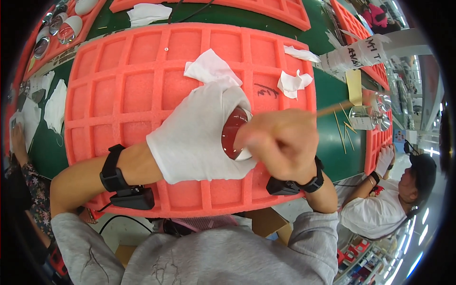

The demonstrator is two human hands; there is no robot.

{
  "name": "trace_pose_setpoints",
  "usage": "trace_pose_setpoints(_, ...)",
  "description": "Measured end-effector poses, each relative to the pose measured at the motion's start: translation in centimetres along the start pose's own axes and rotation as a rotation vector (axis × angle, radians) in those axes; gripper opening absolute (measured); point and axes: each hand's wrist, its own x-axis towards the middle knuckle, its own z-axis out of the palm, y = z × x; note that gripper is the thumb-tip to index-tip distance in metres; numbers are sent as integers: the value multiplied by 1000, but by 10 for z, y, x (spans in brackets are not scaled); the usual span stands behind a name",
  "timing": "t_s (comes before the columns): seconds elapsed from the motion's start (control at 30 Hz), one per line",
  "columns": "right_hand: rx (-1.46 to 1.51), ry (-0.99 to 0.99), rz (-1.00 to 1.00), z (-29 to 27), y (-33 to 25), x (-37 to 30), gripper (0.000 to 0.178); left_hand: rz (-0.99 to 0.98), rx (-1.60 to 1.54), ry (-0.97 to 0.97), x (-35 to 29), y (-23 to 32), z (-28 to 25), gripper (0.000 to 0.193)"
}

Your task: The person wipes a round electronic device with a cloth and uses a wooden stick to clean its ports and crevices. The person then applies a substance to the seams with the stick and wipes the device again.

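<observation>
My left hand [202,128] is covered by a white cloth, and its fingers are hidden. Through the cloth it holds a rounded, glossy dark-red object [232,133] with a pale part at its lower edge. Over the right side of that object is my right hand [282,142], closed and slightly blurred. A thin wooden stick [332,108] sticks out of it toward the upper right. The stick's other end is hidden by my fingers. Both hands are above a coral-red foam tray [140,47] with square compartments.
White cloth scraps [293,83] lie on the tray. Several thin sticks [343,133] rest on the green table [327,156], near a clear bottle [363,118]. Another foam tray at far left holds shiny rounded pieces [70,29]. A co-worker [380,209] sits at right.
</observation>
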Motion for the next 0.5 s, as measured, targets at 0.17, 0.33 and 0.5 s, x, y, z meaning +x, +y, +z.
trace_pose_setpoints(0.17, 15, 254, 521, -15, 1, -1, 28, 68, 119, 93, -9, 1, 2, 65)
trace_pose_setpoints(0.33, 133, 284, 449, -17, 1, -9, 31, 48, 63, -109, -4, 6, -11, 45)
trace_pose_setpoints(0.5, 148, 259, 361, -19, -1, -9, 33, 42, 14, -282, 3, 2, -21, 24)
